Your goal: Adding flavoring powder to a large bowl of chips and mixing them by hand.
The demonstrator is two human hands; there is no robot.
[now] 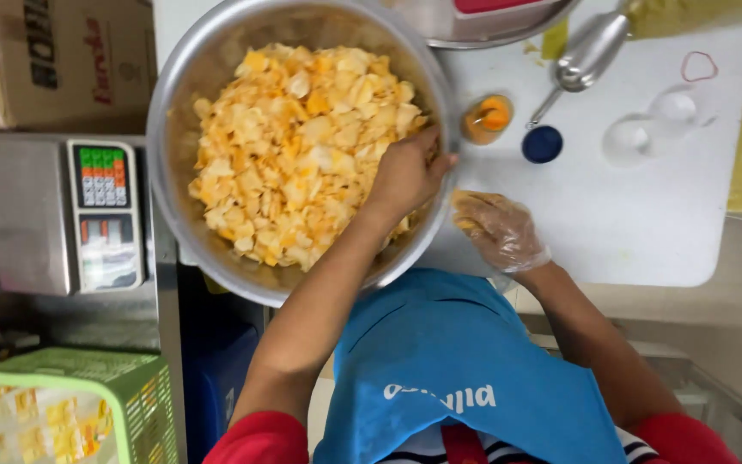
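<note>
Holding the big metal bowl (184,103) of chips (294,146) by its rim, left grip (407,172) pinched there; gloved right grip (498,230) loosely curled, empty, on the desk (646,223) beside it.

Left of the large round metal bowl (216,77): a brown cardboard box (53,60), a steel scale's grey screen (106,251) under its coloured keypad (103,176), and a green plastic basket of yellow packets (53,412) below.

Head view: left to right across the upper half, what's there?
Cardboard box → grey weighing scale with coloured keypad → large round metal bowl of yellow chips → small orange-filled cup → dark blue round lid → metal scoop → red rubber band.
</note>
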